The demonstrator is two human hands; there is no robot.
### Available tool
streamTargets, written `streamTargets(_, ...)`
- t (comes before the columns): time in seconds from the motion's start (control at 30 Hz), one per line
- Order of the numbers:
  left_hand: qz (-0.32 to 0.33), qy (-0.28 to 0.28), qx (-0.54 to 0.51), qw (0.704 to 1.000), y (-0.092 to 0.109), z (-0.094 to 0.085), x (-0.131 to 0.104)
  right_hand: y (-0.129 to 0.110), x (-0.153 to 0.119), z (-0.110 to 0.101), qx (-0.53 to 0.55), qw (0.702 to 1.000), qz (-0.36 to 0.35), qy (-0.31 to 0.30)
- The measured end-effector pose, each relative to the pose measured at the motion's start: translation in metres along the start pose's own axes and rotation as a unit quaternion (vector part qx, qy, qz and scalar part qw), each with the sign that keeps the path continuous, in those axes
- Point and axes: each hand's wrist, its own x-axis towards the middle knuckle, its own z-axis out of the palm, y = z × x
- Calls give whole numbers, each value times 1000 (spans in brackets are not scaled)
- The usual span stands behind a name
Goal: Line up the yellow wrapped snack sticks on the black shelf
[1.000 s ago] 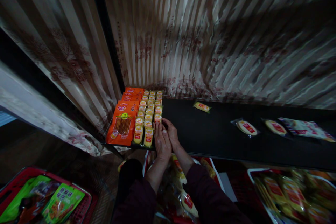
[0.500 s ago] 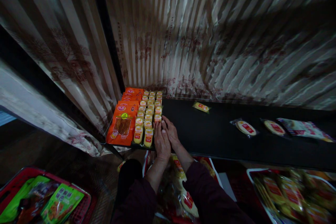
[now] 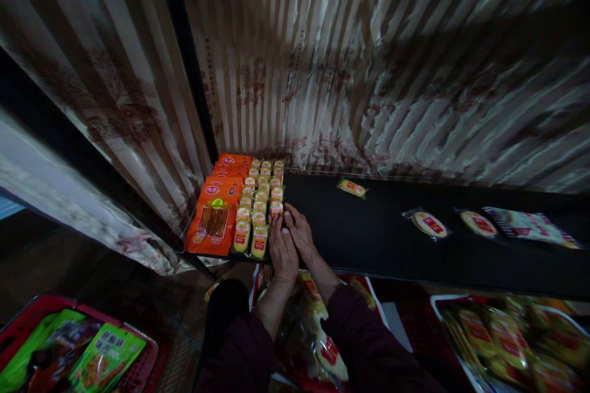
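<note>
Left hand: the left hand [image 3: 282,250] lay flat and held nothing, fingers straight and together, pressed against the right edge of the yellow packets [image 3: 259,206].
Right hand: the right hand [image 3: 300,232] lay flat just beside the left, touching it, fingertips at the same edge of the rows, nothing gripped.
Yellow packets: they stood in three neat rows at the left end of the black shelf [image 3: 391,252], running back toward the striped curtain [image 3: 369,61].
Orange packets: the orange packets [image 3: 216,215] lay overlapped in a line touching the yellow rows on their left.
Loose packets: a small yellow packet [image 3: 353,188] and two round packets [image 3: 429,223] lay well apart farther right.
Red basket: the red basket [image 3: 83,350] sat low at the left, holding green packets.
</note>
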Motion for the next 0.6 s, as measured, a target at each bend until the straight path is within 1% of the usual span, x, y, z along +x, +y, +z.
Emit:
streamTargets(0.2, 14, 1, 7, 1000, -1, 0, -2, 7, -7, 0, 18, 999, -11, 28)
streamTargets(0.33, 28, 4, 9, 1000, 0, -1, -3, 5, -13, -2, 32, 999, -10, 36)
streamTargets(0.47, 38, -13, 12, 999, 6, -7, -8, 1, -22, -5, 50, 998, -3, 45)
streamTargets(0.6, 58, -31, 9, 998, 14, -13, -19, -3, -36, -12, 84, 995, 3, 47)
